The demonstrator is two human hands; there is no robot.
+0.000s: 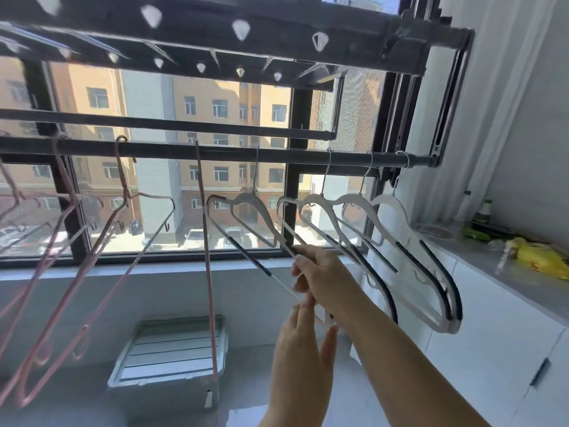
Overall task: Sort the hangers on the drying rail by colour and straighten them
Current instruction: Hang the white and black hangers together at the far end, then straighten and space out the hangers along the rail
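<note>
A dark drying rail (234, 151) runs across the window. Several pink hangers (123, 186) hang crooked on its left half, and one pink hanger (205, 241) hangs edge-on near the middle. Several white hangers with black grip strips (397, 211) hang on the right half, tilted towards me. My right hand (323, 278) grips the lower bar of the leftmost white hanger (246, 199). My left hand (301, 352) is just below it, fingers straight and pointing up, fingertips touching that bar's lower end.
An upper rack with clip holes (215, 35) hangs above the rail. A grey plastic crate (172, 349) stands on the floor under the pink hangers. At right, a white cabinet counter (480, 257) carries a yellow bag (538, 257) and a bottle (485, 211).
</note>
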